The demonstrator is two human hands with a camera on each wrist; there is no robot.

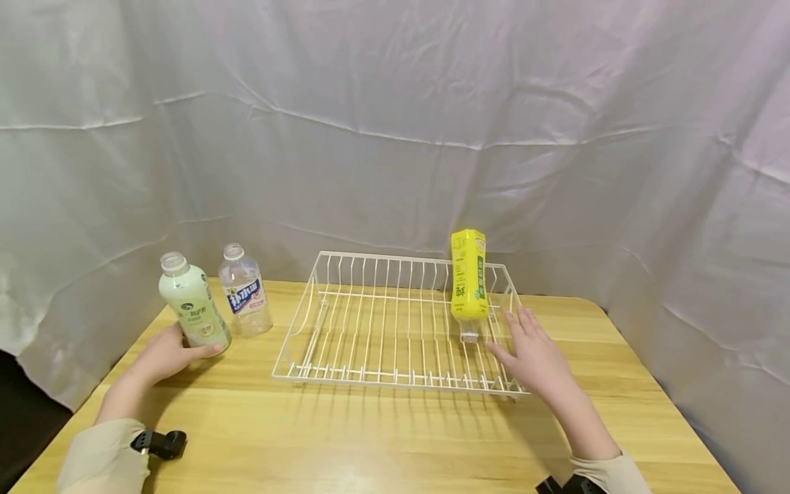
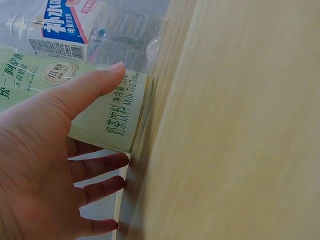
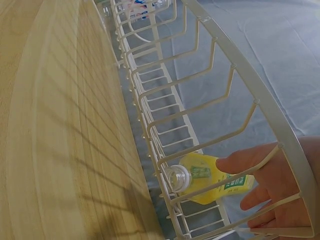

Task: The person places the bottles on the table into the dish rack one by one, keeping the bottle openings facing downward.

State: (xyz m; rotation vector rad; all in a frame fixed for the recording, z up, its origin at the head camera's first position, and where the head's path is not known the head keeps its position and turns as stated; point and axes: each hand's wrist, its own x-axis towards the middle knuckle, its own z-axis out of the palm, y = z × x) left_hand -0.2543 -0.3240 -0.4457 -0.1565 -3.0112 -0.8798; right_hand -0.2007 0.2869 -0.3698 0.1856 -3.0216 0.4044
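A green-labelled milk tea bottle [image 1: 196, 307] stands capless at the left of the table. My left hand [image 1: 169, 353] is at its base, the thumb [image 2: 97, 82] along the label and the other fingers spread on the far side. Beside it stands a clear bottle with a blue and white label [image 1: 245, 291], also capless. In the right part of a white wire dish rack [image 1: 395, 376], a yellow-labelled bottle [image 1: 469, 274] leans neck down. At the rack's right end is my right hand [image 1: 538, 353], fingers extended; its thumb overlaps the yellow bottle in the right wrist view.
The rack stands in the middle of a wooden table [image 1: 345, 439]. A grey cloth [image 1: 395, 137] hangs behind the table and along both sides. Each wrist wears a black camera mount, such as the left one [image 1: 160, 442].
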